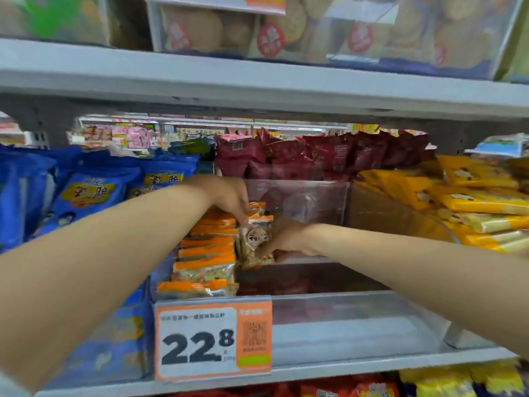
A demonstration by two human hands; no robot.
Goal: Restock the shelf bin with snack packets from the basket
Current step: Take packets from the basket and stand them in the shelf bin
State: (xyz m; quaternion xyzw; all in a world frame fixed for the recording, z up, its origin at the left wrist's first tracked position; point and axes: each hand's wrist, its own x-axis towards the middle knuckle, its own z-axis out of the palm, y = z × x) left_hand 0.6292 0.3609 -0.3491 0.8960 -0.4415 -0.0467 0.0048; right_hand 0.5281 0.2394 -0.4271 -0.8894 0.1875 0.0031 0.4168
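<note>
1. Head view: both hands reach into the clear shelf bin [343,322], which sits between blue bags [86,193] and yellow packs [472,196].
2. Left hand [230,200] pinches the top edge of a snack packet [255,239] — right hand [286,243] grips its lower end, fingers curled around it.
3. That packet is upright, touching the right side of the row of orange-topped packets [206,253] along the bin's left wall.
4. Orange price tag [213,339] on the bin's front reads 22.8.

Grey shelf [372,365]: clear bin [343,319] between blue packets [86,193] and yellow packets [472,202].
</note>
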